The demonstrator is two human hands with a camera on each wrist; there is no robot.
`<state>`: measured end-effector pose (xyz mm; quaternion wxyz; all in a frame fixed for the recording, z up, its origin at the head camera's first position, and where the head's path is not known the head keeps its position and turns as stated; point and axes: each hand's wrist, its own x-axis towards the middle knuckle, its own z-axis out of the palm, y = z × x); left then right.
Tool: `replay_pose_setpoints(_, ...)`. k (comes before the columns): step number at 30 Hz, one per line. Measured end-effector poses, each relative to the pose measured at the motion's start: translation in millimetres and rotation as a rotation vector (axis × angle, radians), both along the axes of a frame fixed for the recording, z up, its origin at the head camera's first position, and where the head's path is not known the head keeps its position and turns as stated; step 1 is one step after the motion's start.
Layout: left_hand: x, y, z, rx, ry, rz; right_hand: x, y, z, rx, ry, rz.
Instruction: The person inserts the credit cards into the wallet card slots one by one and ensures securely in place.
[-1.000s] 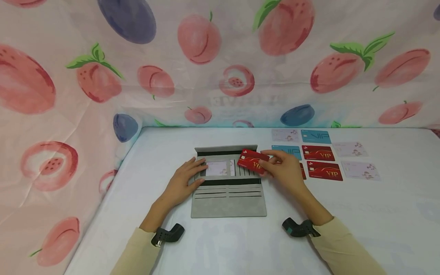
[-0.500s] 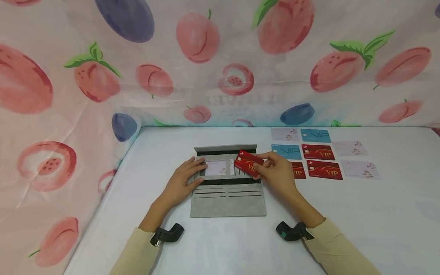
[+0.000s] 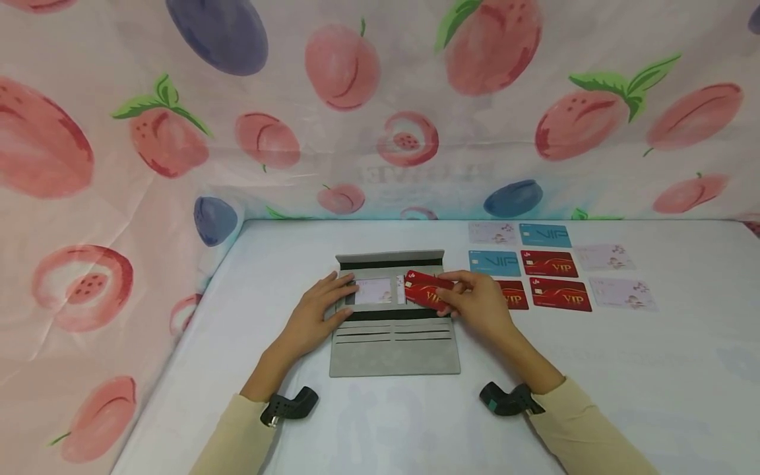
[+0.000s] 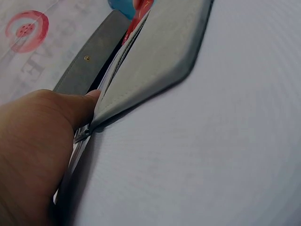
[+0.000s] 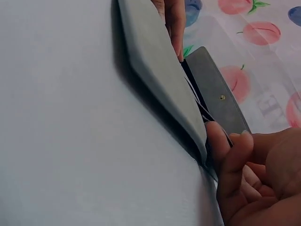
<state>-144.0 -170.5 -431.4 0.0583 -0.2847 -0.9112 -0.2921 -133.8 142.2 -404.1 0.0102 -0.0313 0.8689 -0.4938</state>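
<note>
A grey wallet point(image 3: 394, 361) lies unfolded on the table, with slots across both halves. My right hand point(image 3: 485, 305) pinches a red VIP card point(image 3: 420, 287) by its right end, over the slots of the wallet's upper right part. The card lies slightly tilted there; whether its edge is inside a slot I cannot tell. My left hand point(image 3: 315, 313) rests on the wallet's left edge with fingers extended, beside a pale card point(image 3: 374, 291) in the clear window. In the left wrist view, the thumb point(image 4: 87, 106) touches the wallet near its fold.
Loose cards lie to the right of the wallet: blue VIP cards point(image 3: 546, 235), red VIP cards point(image 3: 561, 294) and pale flowered cards point(image 3: 623, 294). Behind the white table point(image 3: 404, 422) hangs a fruit-patterned cloth point(image 3: 463, 145). The wallet's flap point(image 5: 218, 89) stands raised at the far side.
My right hand has moved left with the red card, which now lies flatter and less tilted over the slots. A red card beneath that hand has come into view. My left hand stays put.
</note>
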Motion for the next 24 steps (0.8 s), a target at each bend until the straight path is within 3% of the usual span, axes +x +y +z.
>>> replay_pose_setpoints(12,-0.1,0.3,0.5,-0.015,0.001,0.006,-15.9,0,17.0,0.127,-0.089,0.170)
replay_pose_setpoints(18,-0.3,0.0,0.5,-0.019,-0.004,0.012,-22.1,1,20.3,0.133,-0.167,0.180)
replay_pose_setpoints(24,0.5,0.3,1.5,-0.020,-0.004,0.007,-23.1,4,19.7,0.138,-0.159,0.191)
